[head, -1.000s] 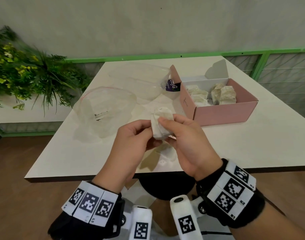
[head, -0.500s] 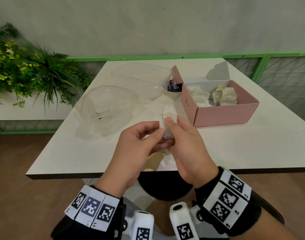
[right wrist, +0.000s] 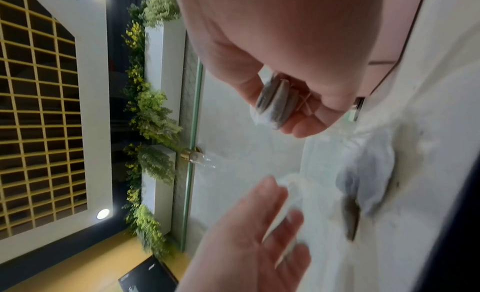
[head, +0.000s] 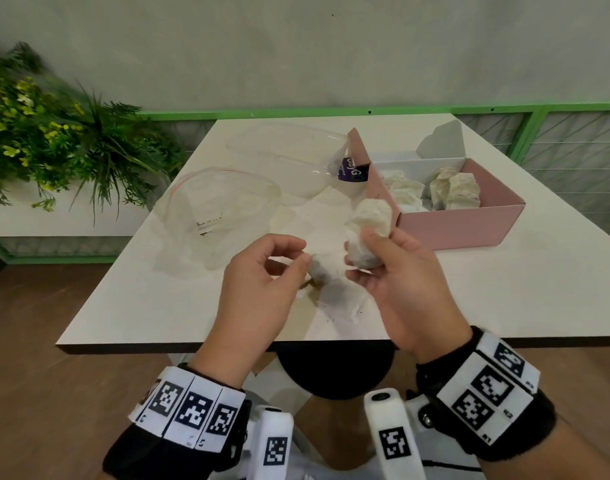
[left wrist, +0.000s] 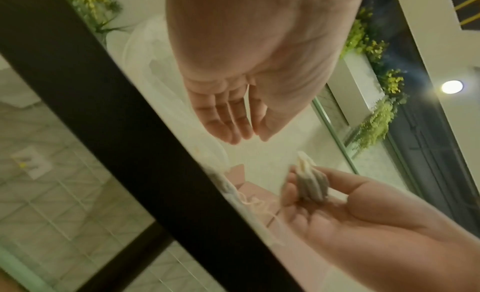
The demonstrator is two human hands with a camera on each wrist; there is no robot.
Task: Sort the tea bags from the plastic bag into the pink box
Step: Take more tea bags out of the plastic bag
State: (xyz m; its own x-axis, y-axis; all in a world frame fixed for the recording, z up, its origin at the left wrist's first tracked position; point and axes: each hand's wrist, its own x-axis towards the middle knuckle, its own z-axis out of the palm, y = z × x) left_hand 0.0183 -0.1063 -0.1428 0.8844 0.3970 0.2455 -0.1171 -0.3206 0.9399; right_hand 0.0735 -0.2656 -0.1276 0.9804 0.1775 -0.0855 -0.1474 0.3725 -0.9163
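Note:
My right hand (head: pixel 360 249) pinches a small stack of white tea bags (head: pixel 367 220) between thumb and fingers, above the table and just left of the pink box (head: pixel 470 230). The right wrist view shows the same stack (right wrist: pixel 275 105) edge-on. My left hand (head: pixel 296 259) hovers beside it with relaxed fingers (left wrist: pixel 228 119) and nothing in it. Under the hands lie more tea bags (head: pixel 338 296) on the table. Inside the box stand several tea bags (head: pixel 456 188). An empty-looking clear plastic bag (head: pixel 220 209) lies to the left.
A second clear bag (head: pixel 289 157) lies behind the first, touching a purple label (head: pixel 350 169) at the box's open flap. The white table (head: pixel 556 289) ends close to my wrists. Plants (head: pixel 54 140) stand beyond its left edge.
Both hands held the tea bags together before. The left hand has let go and drawn slightly left, while the right hand has lifted the stack up and toward the box.

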